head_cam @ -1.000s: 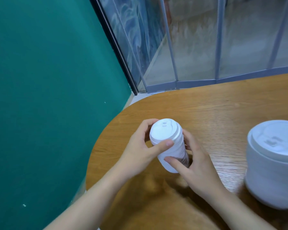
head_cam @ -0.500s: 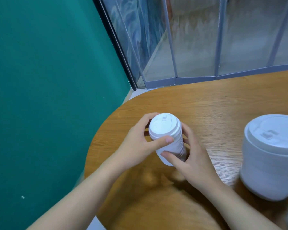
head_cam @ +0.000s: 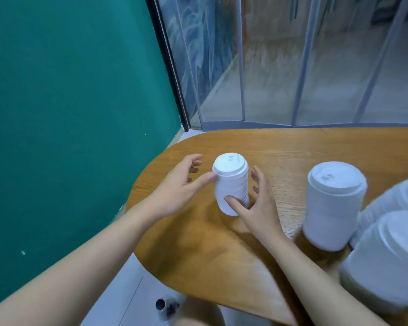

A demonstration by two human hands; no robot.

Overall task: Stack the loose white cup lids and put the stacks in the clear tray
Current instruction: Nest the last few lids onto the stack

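Observation:
A tall narrow stack of white cup lids (head_cam: 231,184) stands on the wooden table (head_cam: 198,250), leaning a little to the left. My left hand (head_cam: 177,187) is beside its upper left; the thumb tip touches the top lids and the fingers are spread and off the stack. My right hand (head_cam: 259,208) is at its lower right, thumb pressed on the lower lids, fingers straight and spread behind it. The clear tray is not in view.
A wider stack of white lids (head_cam: 332,203) stands to the right. Two more blurred lid stacks (head_cam: 386,260) crowd the right edge. The table's rounded end lies left of my hands, with a green wall and a glass partition beyond.
Both hands have loosened from around the narrow stack; fingers that were wrapped on it are now spread. The view has shifted, bringing more lid stacks in at the right.

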